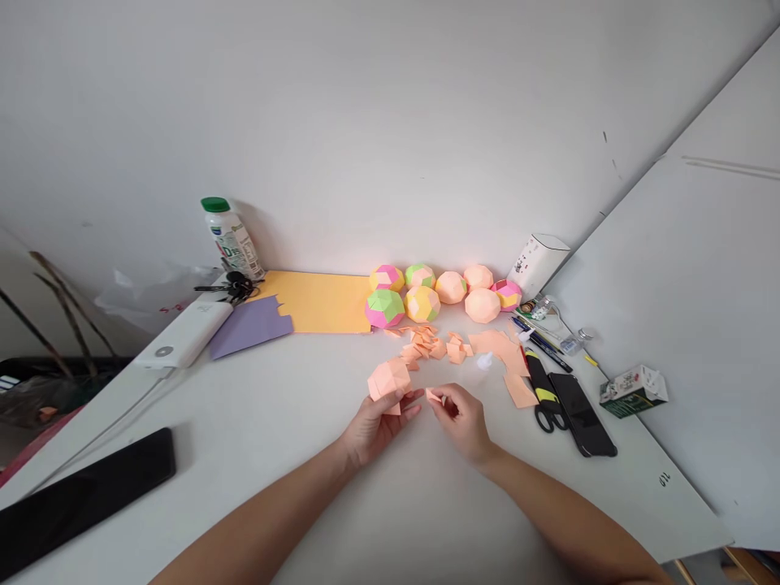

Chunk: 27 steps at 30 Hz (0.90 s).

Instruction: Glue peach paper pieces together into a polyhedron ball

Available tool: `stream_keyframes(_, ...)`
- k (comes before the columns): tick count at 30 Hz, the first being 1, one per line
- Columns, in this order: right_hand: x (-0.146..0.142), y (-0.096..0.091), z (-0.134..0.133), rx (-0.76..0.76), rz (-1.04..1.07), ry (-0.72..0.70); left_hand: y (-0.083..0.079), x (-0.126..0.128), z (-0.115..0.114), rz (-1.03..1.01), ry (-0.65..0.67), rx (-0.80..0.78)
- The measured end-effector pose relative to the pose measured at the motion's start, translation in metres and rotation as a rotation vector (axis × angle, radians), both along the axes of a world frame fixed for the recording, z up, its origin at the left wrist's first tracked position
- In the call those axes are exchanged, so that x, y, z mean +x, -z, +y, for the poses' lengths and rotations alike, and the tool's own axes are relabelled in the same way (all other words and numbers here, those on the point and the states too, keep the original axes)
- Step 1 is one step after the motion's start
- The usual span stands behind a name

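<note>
A faceted peach paper ball (388, 379), with a loose-looking flap at its lower edge, rests in my left hand (373, 429), held by the thumb and fingers. Just to the right, my right hand (464, 421) pinches a small peach paper piece (432, 396) between thumb and fingertips. A narrow gap separates that piece from the ball. Beyond both hands lies a pile of folded peach paper pieces (420, 345), with a smaller cluster (457, 348) beside it. Two rows of finished-looking paper balls (422, 304) in peach, yellow, green and pink stand against the wall.
Left are orange card (329, 302), purple card (253, 327), a bottle (230, 240), keys (240, 286), a white power strip (183, 335) and a black slab (91, 497). Right are paper scraps (517, 388), scissors (550, 416), a phone (583, 414), pens (548, 348), a carton (634, 392) and a white cylinder (537, 264).
</note>
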State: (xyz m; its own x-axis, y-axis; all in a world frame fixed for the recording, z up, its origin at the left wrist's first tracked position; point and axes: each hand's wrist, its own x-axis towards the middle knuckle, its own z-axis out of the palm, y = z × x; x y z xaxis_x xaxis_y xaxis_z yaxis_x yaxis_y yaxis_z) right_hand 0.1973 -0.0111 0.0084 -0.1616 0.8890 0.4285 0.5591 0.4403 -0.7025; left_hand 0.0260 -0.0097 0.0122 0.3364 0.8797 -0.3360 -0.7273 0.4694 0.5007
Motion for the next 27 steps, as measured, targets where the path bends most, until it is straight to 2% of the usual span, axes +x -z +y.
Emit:
stream_keyframes(3, -0.004, 0.001, -0.009, 0.015, 0.072, -0.039, 0.000, -0.001, 0.001, 0.007, 0.048, 0.038)
stream_keyframes(13, 0.000, 0.013, -0.005, 0.006, 0.075, -0.253, 0.005, -0.002, 0.001, 0.028, 0.097, 0.085)
stream_keyframes(18, 0.009, 0.006, 0.000, 0.051, -0.013, -0.324, 0.006, -0.002, 0.000, 0.024, 0.092, 0.049)
stream_keyframes(20, 0.021, -0.004, 0.008, 0.178, -0.117, -0.231, 0.006, -0.002, 0.000, 0.019, 0.076, 0.005)
stream_keyframes(23, 0.046, -0.023, 0.025, 0.470, -0.100, 0.135, 0.005, -0.002, -0.001, 0.032, 0.059, -0.023)
stream_keyframes(24, 0.055, -0.029, 0.031, 0.499, -0.062, 0.258, 0.004, -0.002, 0.000, 0.037, 0.059, -0.014)
stream_keyframes(26, 0.068, -0.035, 0.042, 0.400, -0.003, 0.405, 0.003, -0.002, 0.000, 0.039, 0.066, 0.012)
stream_keyframes(27, 0.073, -0.035, 0.046, 0.295, -0.001, 0.417, 0.002, -0.002, 0.000, 0.038, 0.068, 0.023)
